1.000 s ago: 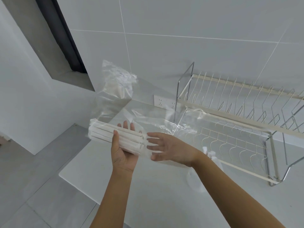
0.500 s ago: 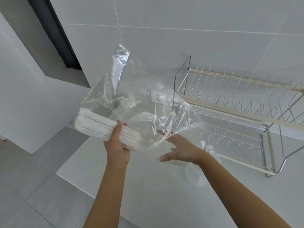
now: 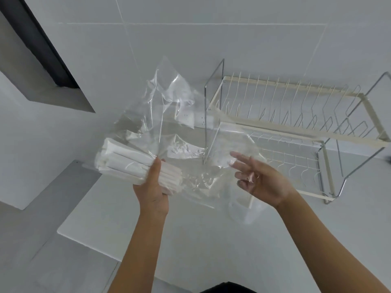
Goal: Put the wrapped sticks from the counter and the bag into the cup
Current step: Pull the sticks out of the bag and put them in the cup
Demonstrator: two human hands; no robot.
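- Looking down from the head view, the clear cup (image 3: 245, 210) is hard to make out: it stands on the white table (image 3: 190, 240) below the right hand (image 3: 262, 182), half hidden by it, with something white inside.
- The clear bag (image 3: 169, 123) blurs what lies behind it, including part of the dish rack (image 3: 296, 123).
- The left hand (image 3: 153, 191) has its fingers wrapped shut around the bundle of wrapped sticks (image 3: 127, 161), through the bag film.
- The right hand's fingers are spread loose at the bag's edge; whether they touch it, I cannot tell.
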